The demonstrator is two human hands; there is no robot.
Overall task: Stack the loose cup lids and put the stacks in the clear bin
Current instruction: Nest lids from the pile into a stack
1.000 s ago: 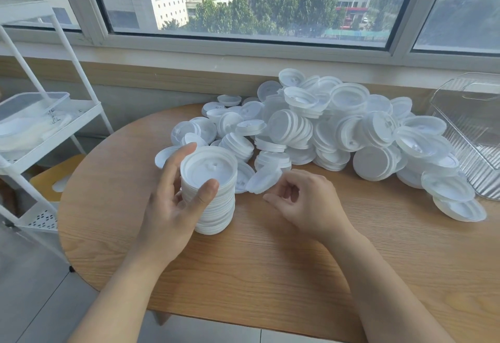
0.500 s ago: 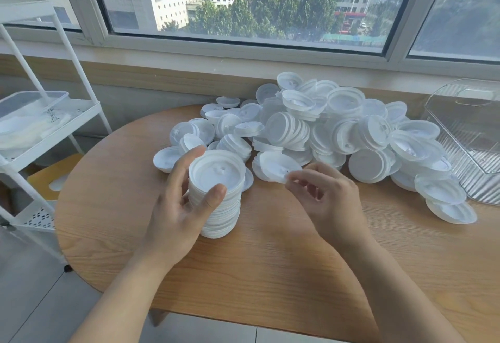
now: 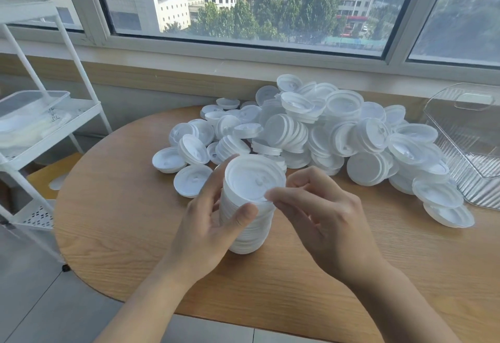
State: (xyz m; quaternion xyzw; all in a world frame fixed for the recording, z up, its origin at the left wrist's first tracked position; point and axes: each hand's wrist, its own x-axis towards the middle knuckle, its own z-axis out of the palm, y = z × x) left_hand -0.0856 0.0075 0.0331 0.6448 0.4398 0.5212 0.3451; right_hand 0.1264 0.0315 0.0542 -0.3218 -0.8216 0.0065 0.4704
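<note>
A tall stack of white cup lids [image 3: 250, 230] stands upright on the round wooden table [image 3: 130, 207], near its front. My left hand [image 3: 205, 223] grips the stack from the left, thumb in front and fingers behind. A white lid [image 3: 251, 180] lies on top of the stack, and my right hand [image 3: 324, 221] pinches its right rim with curled fingers. Behind the stack, a big pile of loose lids [image 3: 338, 137] spreads across the table. The clear bin [image 3: 473, 140] stands at the far right edge, with no lids visible inside.
A white metal trolley [image 3: 54, 115] with a clear lidded box on its shelf stands left of the table. The window sill and wall run right behind the pile. A few single lids [image 3: 192, 180] lie just left of the stack. Bare wood shows along the table's near side.
My right hand picked a loose lid from the pile's edge and brought it left onto the top of the stack. My left hand kept its grip on the stack.
</note>
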